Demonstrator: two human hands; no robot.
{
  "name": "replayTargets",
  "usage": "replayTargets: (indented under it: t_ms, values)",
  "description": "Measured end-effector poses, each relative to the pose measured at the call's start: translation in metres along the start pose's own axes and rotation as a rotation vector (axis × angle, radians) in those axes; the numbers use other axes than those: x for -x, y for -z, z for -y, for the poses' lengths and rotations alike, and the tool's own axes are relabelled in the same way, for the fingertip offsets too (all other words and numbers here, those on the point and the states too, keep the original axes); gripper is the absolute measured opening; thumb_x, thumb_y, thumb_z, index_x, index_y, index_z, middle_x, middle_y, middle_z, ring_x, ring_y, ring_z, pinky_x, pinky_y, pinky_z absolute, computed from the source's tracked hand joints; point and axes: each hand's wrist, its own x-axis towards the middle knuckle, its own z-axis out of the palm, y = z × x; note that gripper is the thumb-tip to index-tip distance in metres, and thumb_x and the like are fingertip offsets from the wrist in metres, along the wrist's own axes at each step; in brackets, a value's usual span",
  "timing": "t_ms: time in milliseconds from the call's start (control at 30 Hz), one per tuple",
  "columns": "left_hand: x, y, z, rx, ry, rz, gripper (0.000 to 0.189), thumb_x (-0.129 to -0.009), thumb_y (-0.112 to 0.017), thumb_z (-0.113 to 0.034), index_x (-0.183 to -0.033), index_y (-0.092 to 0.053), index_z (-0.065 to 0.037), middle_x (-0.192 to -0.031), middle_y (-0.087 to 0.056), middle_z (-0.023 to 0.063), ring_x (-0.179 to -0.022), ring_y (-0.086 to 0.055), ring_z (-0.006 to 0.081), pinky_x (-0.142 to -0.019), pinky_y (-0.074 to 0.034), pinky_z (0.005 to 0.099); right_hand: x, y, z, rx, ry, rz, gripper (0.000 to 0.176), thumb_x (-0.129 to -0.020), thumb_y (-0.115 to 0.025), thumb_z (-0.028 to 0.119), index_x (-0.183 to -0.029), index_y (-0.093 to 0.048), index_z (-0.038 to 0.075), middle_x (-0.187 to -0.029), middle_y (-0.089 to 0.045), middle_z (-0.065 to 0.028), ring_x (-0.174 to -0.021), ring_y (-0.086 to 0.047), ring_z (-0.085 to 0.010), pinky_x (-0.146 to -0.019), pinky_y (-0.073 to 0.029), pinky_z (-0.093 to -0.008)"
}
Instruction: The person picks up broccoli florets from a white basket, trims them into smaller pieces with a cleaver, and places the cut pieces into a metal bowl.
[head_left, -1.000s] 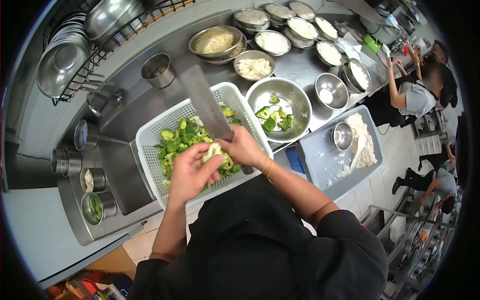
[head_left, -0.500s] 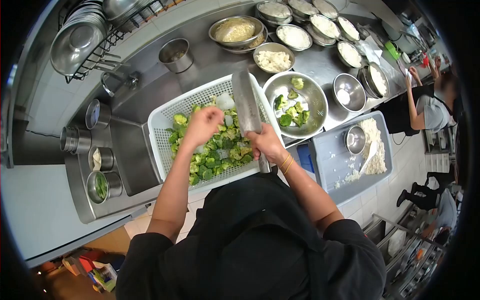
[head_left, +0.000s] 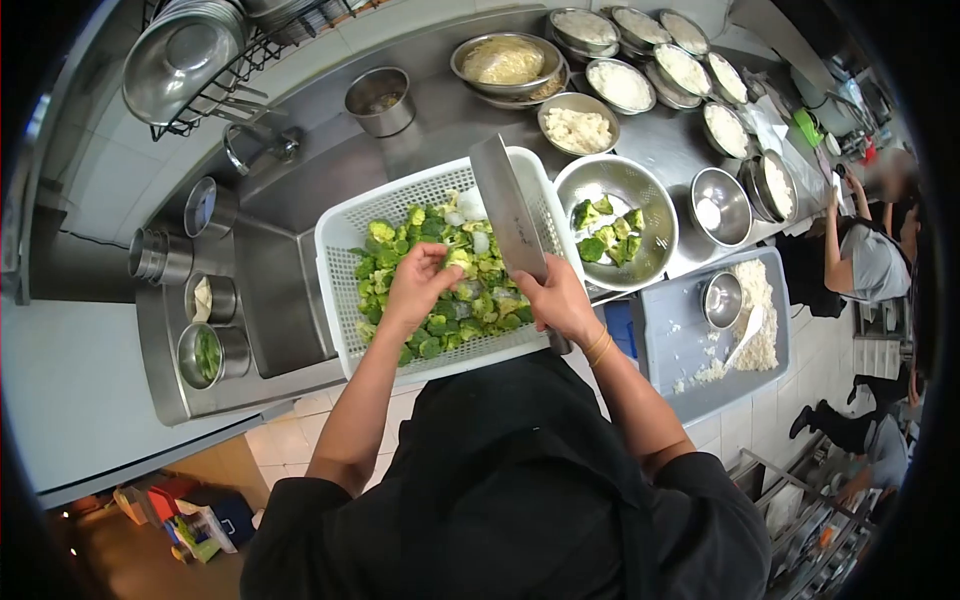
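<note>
A white plastic basket holds many green broccoli florets and a few pieces of ice. Over its middle, my left hand pinches one broccoli floret between thumb and fingers. My right hand is wrapped round the handle of a cleaver. Its broad blade points away from me, above the basket's right side. Right of the blade stands a metal colander with several cut broccoli florets in it.
Metal bowls of white rice-like food crowd the back right counter. A grey tub with white grains and a small bowl stands right. The sink and metal pots are left. A co-worker stands far right.
My left hand has come down and toward the cleaver, and a broccoli floret now shows in its fingers. The floret near the colander's far wall is gone from that spot. The view has shifted slightly.
</note>
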Motion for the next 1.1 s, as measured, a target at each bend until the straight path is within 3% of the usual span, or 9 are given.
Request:
replayTargets:
  t_ms: [67, 100, 233, 433, 500, 600, 833, 1033, 1100]
  values:
    - [0.012, 0.002, -0.02, 0.445, -0.006, -0.01, 0.039, -0.098, -0.063, -0.006, -0.134, -0.051, -0.004, -0.109, -0.061, 0.0109, -0.093, -0.068, 0.0192, -0.074, -0.054, 0.0303, 0.003, -0.004, 0.0, 0.11, 0.08, -0.027, 0.023, -0.097, -0.059, 0.016, -0.108, -0.061, -0.004, -0.065, -0.057, -0.0046, -0.043, -0.053, -0.0141, -0.041, -0.045, -0.0357]
    - [0.02, 0.002, -0.038, 0.529, 0.017, -0.008, 0.041, -0.097, -0.063, -0.002, -0.136, -0.051, -0.004, -0.11, -0.061, 0.0104, -0.094, -0.068, 0.0205, -0.073, -0.053, 0.0299, -0.002, -0.01, -0.008, 0.139, 0.259, -0.075, 0.018, -0.095, -0.061, 0.014, -0.105, -0.061, -0.001, -0.066, -0.062, -0.0102, -0.045, -0.057, -0.023, -0.047, -0.046, -0.0397]
    - [0.03, -0.001, -0.043, 0.606, -0.034, 0.007, 0.04, -0.096, -0.064, -0.003, -0.135, -0.053, -0.004, -0.111, -0.061, 0.0091, -0.095, -0.068, 0.0209, -0.073, -0.053, 0.0295, 0.002, -0.016, -0.014, 0.388, 0.361, -0.195, 0.013, -0.093, -0.063, 0.012, -0.098, -0.059, 0.002, -0.071, -0.065, -0.0168, -0.052, -0.062, -0.0338, -0.051, -0.048, -0.0435]
    - [0.049, -0.011, -0.059, 0.496, -0.118, -0.076, 0.04, -0.094, -0.067, -0.003, -0.132, -0.056, -0.002, -0.109, -0.062, 0.0066, -0.094, -0.068, 0.0162, -0.076, -0.053, 0.0282, 0.018, -0.026, 0.007, 0.682, 0.649, -0.323, 0.02, -0.082, -0.071, 0.009, -0.091, -0.053, 0.007, -0.073, -0.065, -0.013, -0.061, -0.065, -0.0356, -0.054, -0.05, -0.0468]
    - [0.055, -0.015, -0.065, 0.242, -0.359, -0.228, 0.038, -0.092, -0.068, -0.004, -0.129, -0.058, -0.002, -0.103, -0.062, 0.0018, -0.092, -0.062, 0.0098, -0.079, -0.05, 0.0258, 0.02, -0.028, 0.012, 0.743, 0.863, -0.316, 0.027, -0.072, -0.071, 0.006, -0.092, -0.054, 0.008, -0.071, -0.062, -0.0091, -0.062, -0.065, -0.0325, -0.054, -0.05, -0.044]
    - [0.054, -0.011, -0.06, 0.038, -0.441, -0.28, 0.038, -0.089, -0.072, -0.008, -0.124, -0.059, -0.003, -0.097, -0.062, -0.0007, -0.089, -0.056, 0.0059, -0.079, -0.047, 0.0238, 0.023, -0.029, 0.02, 0.821, 0.957, -0.291, 0.03, -0.067, -0.069, 0.004, -0.094, -0.056, 0.008, -0.071, -0.061, -0.0064, -0.062, -0.065, -0.0283, -0.054, -0.051, -0.0404]
    - [0.064, -0.007, -0.075, 0.19, -0.458, -0.176, 0.04, -0.085, -0.077, -0.014, -0.118, -0.059, -0.001, -0.097, -0.062, 0.0005, -0.087, -0.055, 0.0049, -0.079, -0.045, 0.0224, 0.025, -0.033, 0.025, 0.893, 1.005, -0.289, 0.031, -0.07, -0.067, 0.004, -0.101, -0.06, 0.007, -0.07, -0.061, -0.0048, -0.061, -0.064, -0.0242, -0.054, -0.051, -0.0376]
    - [0.071, -0.005, -0.082, 0.084, -0.467, -0.245, 0.035, -0.084, -0.075, -0.002, -0.115, -0.06, -0.001, -0.103, -0.062, 0.0043, -0.091, -0.059, 0.0084, -0.077, -0.05, 0.0257, 0.015, -0.025, 0.009, 0.89, 0.937, -0.271, 0.022, -0.074, -0.068, 0.007, -0.093, -0.058, 0.01, -0.072, -0.063, -0.0074, -0.062, -0.066, -0.0283, -0.056, -0.052, -0.0407]
    - [0.074, -0.001, -0.092, 0.351, -0.061, -0.15, 0.031, -0.086, -0.071, 0.006, -0.114, -0.059, 0.0, -0.11, -0.062, 0.0081, -0.094, -0.064, 0.013, -0.076, -0.055, 0.0273, 0.008, -0.019, -0.004, 0.876, 0.688, -0.297, 0.017, -0.08, -0.069, 0.009, -0.092, -0.056, 0.009, -0.071, -0.065, -0.0124, -0.063, -0.066, -0.0338, -0.056, -0.052, -0.0454]
